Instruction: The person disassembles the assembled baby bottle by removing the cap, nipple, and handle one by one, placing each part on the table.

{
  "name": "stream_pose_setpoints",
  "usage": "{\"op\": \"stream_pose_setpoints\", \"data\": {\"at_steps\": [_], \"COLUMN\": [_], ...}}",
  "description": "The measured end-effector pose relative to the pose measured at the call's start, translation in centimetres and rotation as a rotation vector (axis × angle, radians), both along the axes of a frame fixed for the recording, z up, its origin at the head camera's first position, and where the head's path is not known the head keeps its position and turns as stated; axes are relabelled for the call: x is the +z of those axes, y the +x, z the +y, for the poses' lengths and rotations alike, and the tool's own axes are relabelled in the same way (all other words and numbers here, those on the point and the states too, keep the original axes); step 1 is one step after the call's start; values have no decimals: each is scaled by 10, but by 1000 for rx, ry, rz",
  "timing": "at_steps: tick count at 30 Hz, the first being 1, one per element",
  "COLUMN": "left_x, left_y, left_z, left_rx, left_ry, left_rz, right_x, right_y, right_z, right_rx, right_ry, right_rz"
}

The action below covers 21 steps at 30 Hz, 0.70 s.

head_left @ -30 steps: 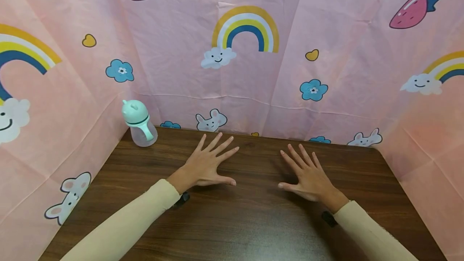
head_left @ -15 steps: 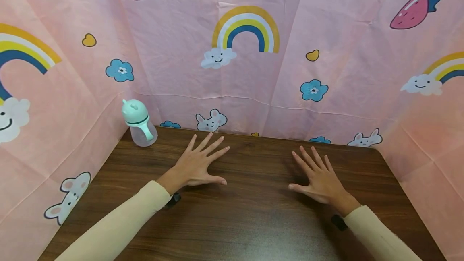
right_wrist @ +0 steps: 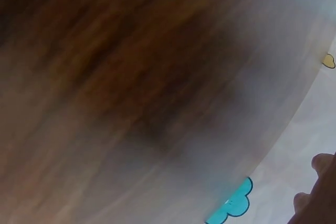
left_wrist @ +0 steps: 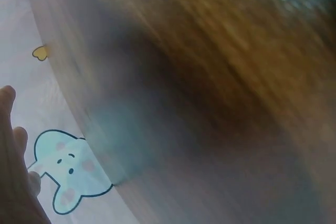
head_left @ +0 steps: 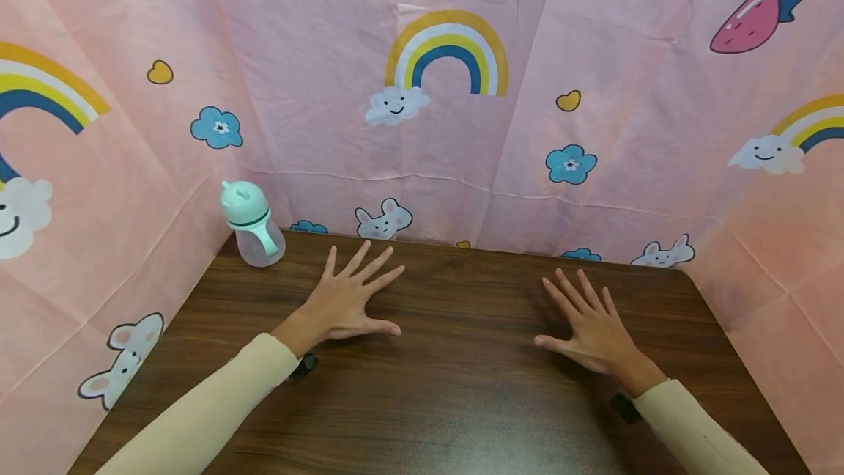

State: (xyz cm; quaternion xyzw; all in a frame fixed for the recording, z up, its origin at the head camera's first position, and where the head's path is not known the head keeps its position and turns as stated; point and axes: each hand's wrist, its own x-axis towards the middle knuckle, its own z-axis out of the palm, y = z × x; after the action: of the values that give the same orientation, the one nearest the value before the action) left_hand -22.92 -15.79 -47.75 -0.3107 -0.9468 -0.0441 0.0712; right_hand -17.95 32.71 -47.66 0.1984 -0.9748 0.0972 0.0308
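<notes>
My left hand (head_left: pixel 344 303) is spread flat, palm down, low over the left half of the brown wooden table (head_left: pixel 461 387), and holds nothing. On the right half, my right hand (head_left: pixel 595 332) is spread the same way, its thumb pointing toward the left hand. A baby cup (head_left: pixel 253 224) with a mint-green lid and handle stands upright at the table's back left corner, beyond the left hand's fingertips and apart from them. Each wrist view shows a few fingertips at its edge, over a blurred stretch of tabletop.
Pink cloth (head_left: pixel 455 145) printed with rainbows, clouds and rabbits hangs behind the table and along both sides. Its lower edge meets the table's back edge. Small dark wrist cameras (head_left: pixel 303 365) sit under the cream sleeves (head_left: pixel 204 402).
Both hands have moved apart, the left hand to the left and the right hand to the right, fingers spread throughout. The cup has stayed in place.
</notes>
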Motion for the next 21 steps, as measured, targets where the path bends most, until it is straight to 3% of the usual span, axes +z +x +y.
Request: {"op": "stream_pose_setpoints", "data": {"at_steps": [6, 13, 17, 21], "left_x": [4, 4, 5, 6], "left_y": [5, 6, 7, 9], "left_z": [-5, -8, -8, -7], "left_rx": [23, 54, 59, 32], "left_ry": [5, 62, 184, 427], "left_rz": [-16, -61, -137, -242], "right_x": [-3, 3, 6, 11], "right_y": [-2, -7, -10, -13], "right_z": [1, -9, -18, -29], "right_rx": [-28, -64, -62, -42], "right_ry": [-26, -178, -321, -498], "right_rz": [-19, -82, -131, -201]}}
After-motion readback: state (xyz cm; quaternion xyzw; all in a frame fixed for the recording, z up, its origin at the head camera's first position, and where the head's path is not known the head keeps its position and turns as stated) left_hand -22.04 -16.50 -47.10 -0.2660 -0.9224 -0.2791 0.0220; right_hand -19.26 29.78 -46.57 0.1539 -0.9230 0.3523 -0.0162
